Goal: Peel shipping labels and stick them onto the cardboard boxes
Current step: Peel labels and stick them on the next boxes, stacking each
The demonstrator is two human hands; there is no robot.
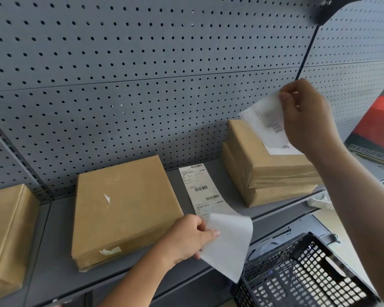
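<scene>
A peeled label [266, 120] is pinched in the right hand [306, 120]; blank backing [228, 242] is gripped by the left hand [186, 238]. The top stacked box [273, 156] is labelled; the middle box [122, 207] is not.

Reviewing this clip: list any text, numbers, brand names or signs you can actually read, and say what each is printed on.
None can be quoted.
Label strip lying on the shelf: barcodes and small print, too small to read.
Peeled label in the right hand: barcode and print, blurred.
Label stuck on the top stacked box: barcode only, too small.
Red-and-green package at right: large characters, distorted, unreadable.
Backing paper in the left hand: blank.
</scene>
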